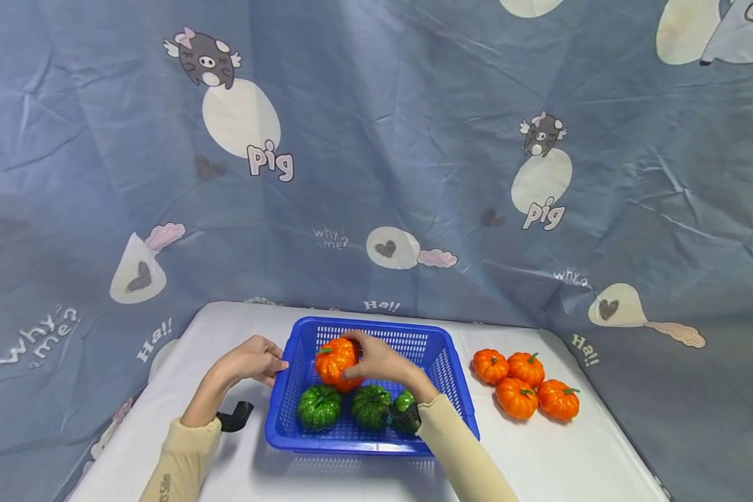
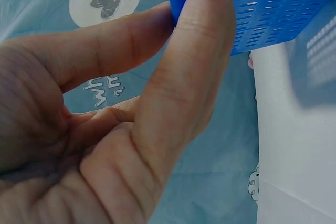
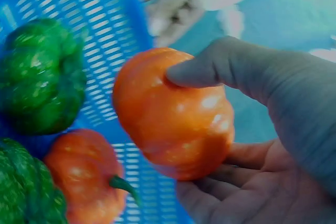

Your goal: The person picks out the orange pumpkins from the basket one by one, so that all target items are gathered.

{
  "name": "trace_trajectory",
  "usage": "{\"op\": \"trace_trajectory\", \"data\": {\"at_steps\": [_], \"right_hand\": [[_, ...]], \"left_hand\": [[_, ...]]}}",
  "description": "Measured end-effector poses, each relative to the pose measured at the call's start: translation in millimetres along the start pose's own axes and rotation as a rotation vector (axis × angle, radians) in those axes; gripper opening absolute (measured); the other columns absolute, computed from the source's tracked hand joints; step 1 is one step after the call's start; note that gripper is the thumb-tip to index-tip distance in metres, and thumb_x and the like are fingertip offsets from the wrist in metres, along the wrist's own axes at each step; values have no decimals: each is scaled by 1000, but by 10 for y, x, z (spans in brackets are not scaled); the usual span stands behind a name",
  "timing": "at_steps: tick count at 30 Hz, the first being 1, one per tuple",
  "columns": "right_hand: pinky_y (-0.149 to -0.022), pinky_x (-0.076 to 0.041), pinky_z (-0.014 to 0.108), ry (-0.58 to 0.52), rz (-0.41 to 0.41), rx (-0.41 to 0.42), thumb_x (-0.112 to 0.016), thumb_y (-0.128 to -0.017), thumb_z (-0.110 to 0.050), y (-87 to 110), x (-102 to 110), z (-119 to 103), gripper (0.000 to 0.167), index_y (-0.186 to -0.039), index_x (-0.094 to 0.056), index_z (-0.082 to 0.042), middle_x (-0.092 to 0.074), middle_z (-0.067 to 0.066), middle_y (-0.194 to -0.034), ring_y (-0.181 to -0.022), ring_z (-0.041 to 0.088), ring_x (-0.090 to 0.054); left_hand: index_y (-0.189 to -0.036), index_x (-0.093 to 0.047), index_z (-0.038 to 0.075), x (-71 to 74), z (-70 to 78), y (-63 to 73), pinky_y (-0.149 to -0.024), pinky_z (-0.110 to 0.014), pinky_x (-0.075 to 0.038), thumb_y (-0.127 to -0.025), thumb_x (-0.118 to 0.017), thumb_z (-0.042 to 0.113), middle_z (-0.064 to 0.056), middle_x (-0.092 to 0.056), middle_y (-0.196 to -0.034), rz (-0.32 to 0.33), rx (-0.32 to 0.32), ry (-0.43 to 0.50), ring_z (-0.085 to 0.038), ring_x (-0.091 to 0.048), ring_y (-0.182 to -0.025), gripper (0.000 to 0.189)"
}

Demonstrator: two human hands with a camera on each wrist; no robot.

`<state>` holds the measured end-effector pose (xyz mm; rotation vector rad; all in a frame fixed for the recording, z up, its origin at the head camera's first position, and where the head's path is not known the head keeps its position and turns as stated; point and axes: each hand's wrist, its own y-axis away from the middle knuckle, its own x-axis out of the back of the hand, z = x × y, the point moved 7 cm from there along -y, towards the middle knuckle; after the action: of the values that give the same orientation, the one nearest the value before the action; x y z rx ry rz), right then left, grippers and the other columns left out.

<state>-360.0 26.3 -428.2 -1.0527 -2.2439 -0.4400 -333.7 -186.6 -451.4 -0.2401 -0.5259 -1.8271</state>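
A blue plastic basket (image 1: 376,446) with slotted walls stands in the middle of the table. My left hand (image 1: 254,359) pinches its left rim between thumb and fingers, seen close in the left wrist view. Over the basket's left part, my right hand (image 1: 376,359) grips a small orange pumpkin (image 3: 173,114), thumb on one side and fingers on the other. Inside the basket lie another orange pumpkin (image 3: 86,177), partly hidden in the head view, and three green pumpkins, one at the left (image 1: 318,407), one in the middle (image 1: 370,407) and one partly behind the right wrist (image 1: 404,401).
Several orange pumpkins (image 1: 516,399) sit in a group on the white table (image 1: 577,460), right of the basket. A blue-grey cloth (image 1: 364,195) with pig prints hangs behind the table and at its sides. Both wrists carry a black device.
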Motion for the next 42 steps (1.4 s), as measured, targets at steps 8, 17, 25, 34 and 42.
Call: {"op": "trace_trajectory", "data": {"at_steps": [8,17,25,34,42], "right_hand": [[-91,-54,35,-128,98,-2,-75,-77,-11,472,380,193,68,-138,-44,-6,-57,12,-129,-116,25,-57],[-97,-52,42,-237,304,-96,-76,-79,-12,1047,890,575,71,-140,-40,-6,-50,18,-136,-122,34,-55],[-90,-51,29,-212,450,-275,-72,-82,-12,1652,1438,1091,70,-141,-34,-1,-46,24,-139,-121,34,-52],[-94,-50,33,-180,469,-456,-61,-90,-15,2342,1757,1642,72,-146,-22,10,-35,33,-143,-126,39,-43],[-112,-27,60,-239,460,-616,-57,-93,-22,2719,1810,2151,76,-144,-16,15,-27,35,-145,-131,45,-32]], "left_hand": [[-101,-60,-12,18,-40,6,-66,-36,-60,-90,-60,4,-11,-66,-78,8,13,19,-16,-66,-64,19],[-103,-60,-14,82,-44,32,-66,-36,-61,-90,-60,4,-12,-67,-80,24,11,4,-17,-67,-66,22],[-110,-56,-18,107,-73,66,-69,-38,-61,-91,-59,5,-14,-68,-85,25,15,9,-20,-69,-70,30],[-107,-59,-16,134,-85,85,-68,-37,-61,-91,-58,5,-14,-68,-85,11,2,6,-20,-69,-72,26],[-108,-57,-17,163,-121,102,-69,-36,-61,-90,-60,5,-13,-68,-85,15,7,7,-20,-69,-72,29]]}}
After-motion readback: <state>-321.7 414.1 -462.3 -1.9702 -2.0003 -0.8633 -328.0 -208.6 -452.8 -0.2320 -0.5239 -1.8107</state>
